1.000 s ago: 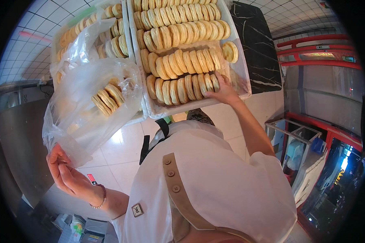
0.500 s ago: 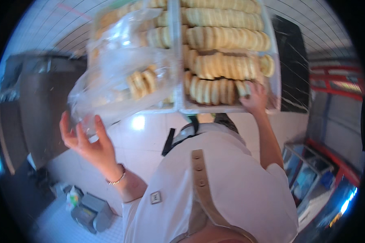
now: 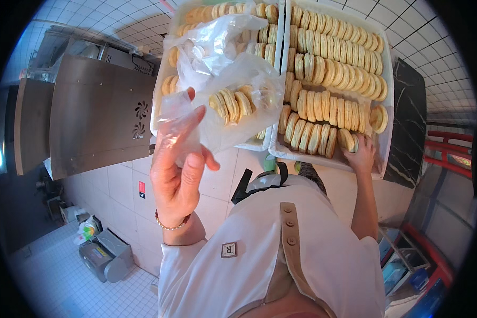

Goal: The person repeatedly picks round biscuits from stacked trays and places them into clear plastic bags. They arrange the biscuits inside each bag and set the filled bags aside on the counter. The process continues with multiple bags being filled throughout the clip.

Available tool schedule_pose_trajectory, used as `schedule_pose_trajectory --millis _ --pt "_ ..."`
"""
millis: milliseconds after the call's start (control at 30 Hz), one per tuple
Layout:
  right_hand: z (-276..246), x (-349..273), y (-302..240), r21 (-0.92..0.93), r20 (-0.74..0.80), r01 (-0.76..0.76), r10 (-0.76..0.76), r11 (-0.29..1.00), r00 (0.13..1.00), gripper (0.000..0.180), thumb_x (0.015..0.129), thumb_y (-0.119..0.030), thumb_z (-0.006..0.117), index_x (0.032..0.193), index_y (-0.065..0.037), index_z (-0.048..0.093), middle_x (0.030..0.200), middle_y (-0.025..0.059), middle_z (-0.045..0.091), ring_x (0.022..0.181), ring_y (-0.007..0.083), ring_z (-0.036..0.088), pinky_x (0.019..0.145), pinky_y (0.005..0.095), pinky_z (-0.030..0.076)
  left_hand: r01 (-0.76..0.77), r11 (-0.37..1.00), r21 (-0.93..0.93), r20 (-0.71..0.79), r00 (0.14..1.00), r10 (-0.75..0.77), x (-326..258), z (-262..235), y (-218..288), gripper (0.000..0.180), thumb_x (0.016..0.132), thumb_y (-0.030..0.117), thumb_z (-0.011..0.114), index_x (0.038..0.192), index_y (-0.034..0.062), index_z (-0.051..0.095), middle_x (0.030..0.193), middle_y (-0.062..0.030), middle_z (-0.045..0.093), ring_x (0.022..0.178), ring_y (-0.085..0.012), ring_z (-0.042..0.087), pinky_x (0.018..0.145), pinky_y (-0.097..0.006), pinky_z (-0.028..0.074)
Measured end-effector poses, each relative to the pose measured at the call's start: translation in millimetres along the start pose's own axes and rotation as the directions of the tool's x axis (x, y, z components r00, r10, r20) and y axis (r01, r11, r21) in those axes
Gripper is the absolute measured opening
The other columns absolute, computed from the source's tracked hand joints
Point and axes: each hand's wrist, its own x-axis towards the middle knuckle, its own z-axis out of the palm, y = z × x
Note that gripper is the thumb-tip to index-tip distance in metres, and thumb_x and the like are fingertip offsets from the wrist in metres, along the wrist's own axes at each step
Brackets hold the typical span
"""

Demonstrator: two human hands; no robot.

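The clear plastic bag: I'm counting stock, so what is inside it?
Inside the clear plastic bag, held by the left hand, stands a row of round biscuits; crumpled film hides any others.

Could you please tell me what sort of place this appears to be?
Probably a bakery or commercial food kitchen: white trays packed with rows of round golden biscuits, a large stainless steel cabinet, and white tiled floor.

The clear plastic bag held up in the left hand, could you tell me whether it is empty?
No: the clear plastic bag, pinched by the left hand, holds a row of round, pale golden biscuits.
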Motion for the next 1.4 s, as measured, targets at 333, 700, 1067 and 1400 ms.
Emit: schedule_pose_trajectory --millis 333,700,1067,1400 --pt "-105 16 -90 0.815 0.13 -0.126 -0.034 -0.565 0.991 0.054 0.086 -0.028 0.059 0.131 -0.004 0.04 0.129 0.0106 0.049 0.119 0.027 0.048 0.1 0.0458 0.039 -0.086 0.991 -0.105 0.086 0.992 0.095 17 -4 0 0.078 0.085 0.066 0.039 0.112 -0.0041 0.059 0.13 -0.0273 0.04 0.071 -0.0235 0.062 0.059 -0.03 0.052" --pt "-17 -43 -358 0.822 -0.228 0.428 -0.472 0.375 0.852 0.065 0.062 -0.043 0.075 0.109 -0.001 0.056 0.107 0.0238 0.053 0.102 0.0355 0.052 0.088 0.0421 0.041 0.148 0.974 0.169 -0.033 0.989 -0.145 25 7 -30 0.117 0.056 0.09 0.037 0.126 -0.0038 0.046 0.142 -0.0257 0.024 0.08 -0.0236 0.063 0.064 -0.031 0.055" --pt "-69 29 -103 0.344 0.342 -0.123 -0.002 0.931 0.94 0.052 0.072 -0.032 0.076 0.107 -0.003 0.051 0.092 0.0108 0.056 0.084 0.0186 0.056 0.075 0.0308 0.048 -0.116 0.983 -0.142 -0.182 0.979 0.09 36 -42 -33 0.087 0.075 0.078 0.04 0.113 0.0018 0.06 0.136 -0.0367 0.03 0.051 -0.0034 0.045 0.047 -0.011 0.034" --pt "-1 7 -27 0.576 0.33 0.095 -0.338 0.812 0.882 0.08 0.065 -0.014 0.078 0.134 -0.015 0.036 0.113 0.0181 0.048 0.109 0.0353 0.05 0.093 0.0388 0.043 -0.104 0.995 0.002 -0.191 0.976 0.103 46 -39 -34 0.084 0.08 0.073 0.039 0.117 0.0004 0.057 0.136 -0.0333 0.034 0.055 -0.0056 0.045 0.047 -0.012 0.032"
